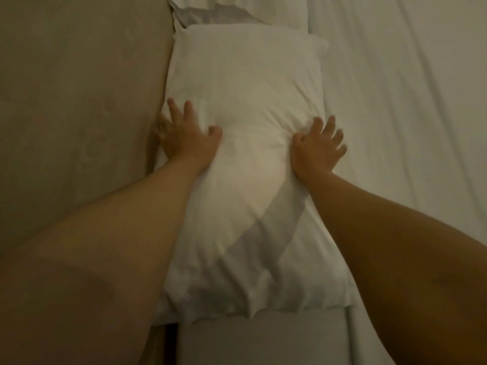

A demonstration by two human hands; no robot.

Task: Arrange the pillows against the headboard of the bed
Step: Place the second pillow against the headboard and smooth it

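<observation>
Head view, looking down along both bare forearms, which reach forward and converge on a white pillow (pixel 245 143). Left hand (pixel 188 139) is palm-down on the pillow's left edge, fingers (pixel 174 109) spread wide; the outer ones sit at the seam where the pillow meets the beige headboard (pixel 79 101), thumb pressing into the fabric. Right hand (pixel 317 146) is palm-down on the pillow's right edge, fingers splayed, thumb and index digging in so the cloth puckers into a crease there. Neither hand is closed around anything; both press flat, pinching the pillow in slightly at its middle. Pillow: soft, puffy, cotton-like case, rounded rectangle, fine wrinkles, loose gathered hem at the near end. Its long axis runs away from the camera, parallel to the headboard, left long side touching it, near end overhanging the mattress edge a bit. It lies on the bed (pixel 408 127), covered by a white sheet with long diagonal creases. Headboard looks smooth, padded, matte tan. A second pillow (pixel 210 11), rumpled white, lies just beyond the far end, also beside the headboard. Lighting dim, an arm shadow crosses the near half of the pillow.
</observation>
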